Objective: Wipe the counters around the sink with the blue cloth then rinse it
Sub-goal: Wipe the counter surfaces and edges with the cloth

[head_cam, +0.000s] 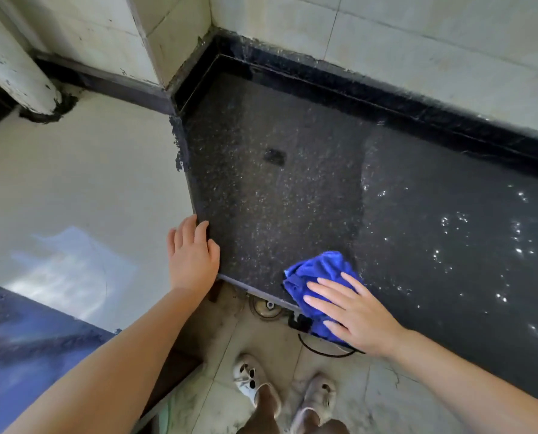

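Observation:
The blue cloth (318, 274) lies bunched on the dark speckled counter (277, 198) at its near edge, partly hanging over the front. My right hand (352, 311) presses flat on the cloth with fingers spread. My left hand (192, 255) rests on the counter's near left corner, fingers curled over the edge, holding nothing. The right part of the counter looks wet and shiny, the left part duller. No sink is in view.
A black raised rim (386, 98) runs along the tiled wall behind the counter. A white surface (73, 183) adjoins on the left, with a white pipe (17, 67) at its far corner. Below are a floor drain (267, 308), a black cable (321, 349) and my feet in sandals.

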The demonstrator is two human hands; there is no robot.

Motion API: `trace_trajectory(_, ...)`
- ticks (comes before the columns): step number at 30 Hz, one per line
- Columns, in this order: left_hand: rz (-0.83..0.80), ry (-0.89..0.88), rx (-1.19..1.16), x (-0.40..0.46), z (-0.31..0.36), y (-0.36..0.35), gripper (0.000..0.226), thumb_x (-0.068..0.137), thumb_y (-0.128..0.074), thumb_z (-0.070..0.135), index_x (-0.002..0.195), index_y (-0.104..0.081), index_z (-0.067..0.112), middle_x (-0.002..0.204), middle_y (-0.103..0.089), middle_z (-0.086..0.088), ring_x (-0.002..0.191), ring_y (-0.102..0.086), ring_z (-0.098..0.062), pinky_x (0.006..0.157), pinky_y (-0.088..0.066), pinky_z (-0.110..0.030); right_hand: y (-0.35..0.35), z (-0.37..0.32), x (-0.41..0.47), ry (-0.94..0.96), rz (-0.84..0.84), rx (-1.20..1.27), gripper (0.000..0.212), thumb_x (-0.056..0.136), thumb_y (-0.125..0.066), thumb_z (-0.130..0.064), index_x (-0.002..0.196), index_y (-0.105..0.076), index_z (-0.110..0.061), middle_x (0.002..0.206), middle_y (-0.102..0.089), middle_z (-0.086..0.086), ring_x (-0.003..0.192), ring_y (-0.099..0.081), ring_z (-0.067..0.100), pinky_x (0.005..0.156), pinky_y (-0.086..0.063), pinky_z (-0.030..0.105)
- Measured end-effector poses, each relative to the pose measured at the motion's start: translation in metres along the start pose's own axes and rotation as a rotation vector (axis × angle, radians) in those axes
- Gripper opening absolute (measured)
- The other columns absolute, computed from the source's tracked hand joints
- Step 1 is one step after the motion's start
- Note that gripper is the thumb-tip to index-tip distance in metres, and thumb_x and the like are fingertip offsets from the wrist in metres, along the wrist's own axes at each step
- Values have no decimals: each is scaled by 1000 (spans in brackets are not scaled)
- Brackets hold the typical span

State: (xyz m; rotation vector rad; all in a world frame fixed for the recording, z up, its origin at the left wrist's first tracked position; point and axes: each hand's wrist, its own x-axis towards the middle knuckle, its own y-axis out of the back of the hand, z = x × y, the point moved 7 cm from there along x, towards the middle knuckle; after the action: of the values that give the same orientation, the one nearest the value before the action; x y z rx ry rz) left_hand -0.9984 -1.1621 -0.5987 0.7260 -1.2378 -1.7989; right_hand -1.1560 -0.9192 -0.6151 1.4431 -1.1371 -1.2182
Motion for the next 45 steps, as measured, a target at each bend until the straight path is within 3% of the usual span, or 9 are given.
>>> trace_trajectory(3, 8, -2, 48, 3, 3, -2, 40, 95, -39, 21, 131, -45, 6, 144, -35, -15, 136, -27, -31, 117, -10, -45, 7, 90, 11, -120, 3, -96, 45, 93, -32, -38, 137, -38, -28, 143, -46, -3, 132, -36, 14, 110, -17, 38)
trace_trajectory(8, -22, -57, 84, 3, 15, -5, 37, 94, -42, 13, 130, -48, 9, 145, -36, -14, 136, -26, -32, 115, 0, -50, 25, 137, 65, -920, 231, 160, 48, 97, -30, -34, 144, -35, -23, 153, -30, -2, 141, -25, 16, 113, -12, 49)
trace_trajectory(14, -35, -254, -24, 16, 109, -25, 33, 85, -52, 6, 117, -59, 11, 137, -46, -12, 130, -39, -29, 112, -8, -56, 10, -2, 36, -359, 169, 80, 48, 93, -35, -38, 137, -44, -25, 147, -40, -3, 136, -36, 16, 110, -20, 49)
trace_trajectory(20, -53, -263, -118, 44, 188, -59, 41, 89, -44, 11, 129, -48, 15, 141, -41, -3, 134, -32, -19, 113, -5, -51, -3, 24, -18, -84, 75, -9, 47, 93, -42, -41, 139, -40, -29, 150, -35, -5, 138, -29, 14, 112, -19, 46)
trace_trajectory(28, -84, -131, 69, 82, 213, -94, 47, 98, -30, 24, 144, -26, 18, 155, -16, -3, 144, -5, -17, 113, 3, -52, 18, 190, 3, -235, 67, 2, 47, 93, -33, -37, 138, -41, -27, 147, -40, -4, 136, -34, 16, 112, -18, 42)
trace_trajectory(34, -86, -116, 146, 84, 215, -97, 47, 98, -29, 26, 144, -28, 17, 154, -20, -4, 144, -9, -20, 114, 2, -52, 45, 328, 96, -491, 103, 77, 48, 98, -29, -36, 143, -36, -22, 153, -30, -3, 141, -24, 16, 114, -13, 45)
trace_trajectory(38, -84, -95, 141, 84, 214, -96, 45, 98, -33, 24, 142, -33, 16, 153, -23, -5, 143, -12, -20, 114, 1, -51, 39, 311, 96, -507, 166, 101, 47, 98, -32, -33, 143, -37, -21, 152, -31, -1, 141, -26, 18, 113, -15, 48)
trace_trajectory(40, -90, -83, 137, 84, 214, -96, 45, 98, -33, 24, 142, -33, 16, 153, -23, -4, 143, -12, -20, 115, 1, -51, 35, 272, 70, -383, 186, 70, 48, 93, -31, -36, 137, -46, -20, 146, -42, 1, 135, -38, 20, 110, -22, 48)
trace_trajectory(45, -81, -38, 115, 84, 215, -94, 51, 97, -34, 23, 146, -24, 14, 155, -19, -5, 143, -10, -19, 115, 2, -47, 20, 175, -1, 8, 97, 66, 49, 90, -39, -39, 138, -41, -27, 148, -39, -5, 136, -32, 16, 110, -20, 47)
